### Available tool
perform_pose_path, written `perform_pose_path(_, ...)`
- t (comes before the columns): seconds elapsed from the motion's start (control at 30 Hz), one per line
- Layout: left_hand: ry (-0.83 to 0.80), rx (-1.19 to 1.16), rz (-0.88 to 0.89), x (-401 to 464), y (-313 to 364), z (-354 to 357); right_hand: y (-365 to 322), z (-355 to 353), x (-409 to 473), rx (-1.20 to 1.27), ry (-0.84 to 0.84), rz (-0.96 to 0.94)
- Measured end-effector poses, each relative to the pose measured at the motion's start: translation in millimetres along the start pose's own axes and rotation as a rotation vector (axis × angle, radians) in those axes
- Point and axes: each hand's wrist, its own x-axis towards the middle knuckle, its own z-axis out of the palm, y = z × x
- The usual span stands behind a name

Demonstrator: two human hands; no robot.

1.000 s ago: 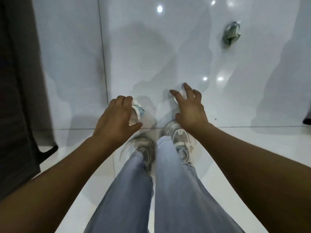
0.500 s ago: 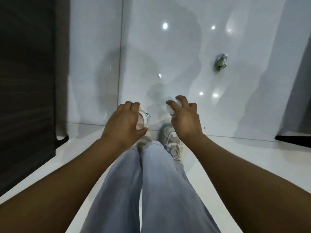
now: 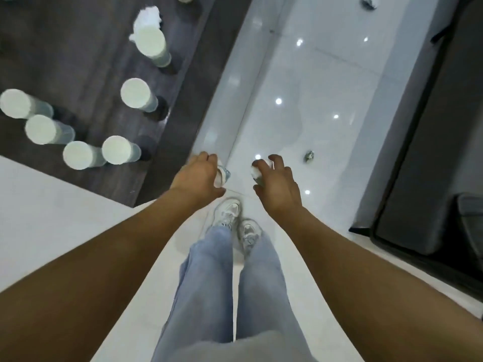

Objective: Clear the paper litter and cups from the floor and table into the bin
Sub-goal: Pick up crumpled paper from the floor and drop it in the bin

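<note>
Your legs: you stand on the white floor in light blue jeans and pale sneakers, one foot a little ahead of the other.
Your left hand: your left hand is stretched out in front of you, above the floor, fingers curled around a crumpled paper, white with some blue print. The grip is closed on it.
Your right hand: your right hand is at about the same height, just beside the left one but apart from it. The fingers and thumb are bent around a white paper ball. It holds this ball.
Litter on the floor: one small grey-green crumpled piece lies on the tile near your right hand, a little to the right of it. A second crumpled piece lies far ahead, at the top edge of the view.
Table: a dark wooden table is at your left.
Cups: six white paper cups stand upright on the table, four of them close together at the left side. One more cup is half cut by the top edge.
Paper on the table: a white crumpled paper wad lies touching the farthest full cup.
Right side: a dark furniture piece stands along the floor; what it is, you cannot tell.
</note>
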Motion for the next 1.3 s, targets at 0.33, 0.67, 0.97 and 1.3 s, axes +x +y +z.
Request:
perform_pose_path(0.33,0.222,-0.108,-0.240,-197.9,-53.5,-29.0,-146.6,-24.1,-94.6,-0.385,-0.115,-0.449)
perform_pose_path(0.67,0.341,-0.405,-0.634,-380.5,-209.4,10.0,-364.7,83.4,-175.6,-0.634,-0.238,-0.871)
perform_pose_path(0.97,0.440,-0.628,-0.867,-522.9,-399.3,43.2,-574.9,209.6,-236.4,-0.687,-0.373,-1.065)
perform_pose_path(1.3,0.512,-0.768,-1.031,-596.2,-584.7,38.9,-771.5,304.7,-251.1,-0.786,-0.449,-1.189)
